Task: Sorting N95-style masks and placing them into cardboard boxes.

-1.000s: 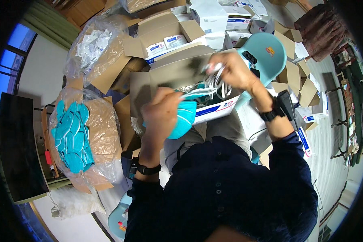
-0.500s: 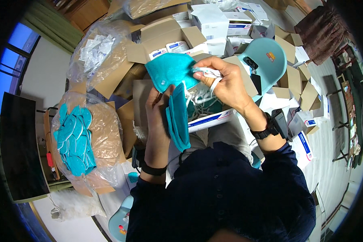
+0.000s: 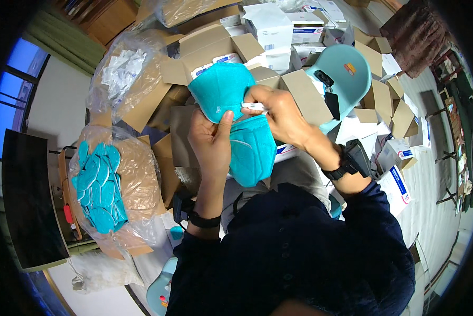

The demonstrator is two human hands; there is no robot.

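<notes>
Cardboard boxes (image 3: 210,45) crowd the upper frame around us. Our teal masks (image 3: 231,100) have come up from chest level to frame centre since a second ago, now fanned apart. Our left hand (image 3: 210,139) is clamped on their lower edge; our right hand (image 3: 276,108) pinches a small white piece (image 3: 253,107), its shape hard to make out.

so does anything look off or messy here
Nothing looks damaged or spilled. The left hand and right hand hold a teal mask above a second teal mask. Open cardboard boxes crowd around, flaps splayed, beside a bagged box of teal masks.
</notes>
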